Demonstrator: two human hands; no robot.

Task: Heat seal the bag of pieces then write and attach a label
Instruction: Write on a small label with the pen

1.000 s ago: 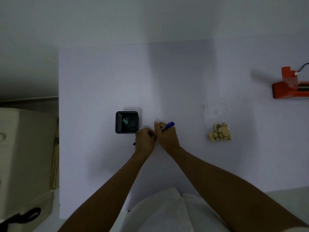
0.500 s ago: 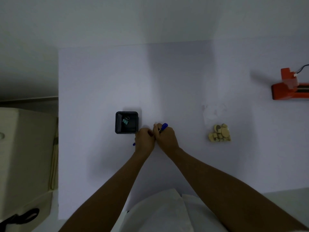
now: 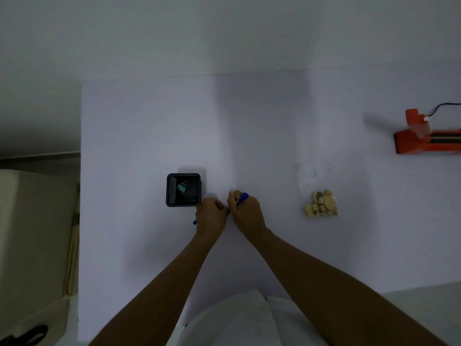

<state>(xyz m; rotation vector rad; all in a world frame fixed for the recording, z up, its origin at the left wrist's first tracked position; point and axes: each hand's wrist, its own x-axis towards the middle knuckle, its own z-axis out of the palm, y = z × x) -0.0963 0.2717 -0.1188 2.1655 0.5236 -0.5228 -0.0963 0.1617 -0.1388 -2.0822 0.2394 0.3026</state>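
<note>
White worktop (image 3: 149,121), dim light. Right hand (image 3: 245,213) has its fingers curled round a blue plastic pen (image 3: 242,197), tip down where the two hands meet. Left hand (image 3: 210,216) fingers are curled and touch the right. Small blue tip (image 3: 194,222) pokes out at its near-left side; can't tell if it's gripped. Whatever lies under the hands is hidden. Clear bag of beige pieces (image 3: 321,204) lies well right of them. Orange heat sealer (image 3: 429,141) is far right, cut off by the frame edge. No text legible.
</note>
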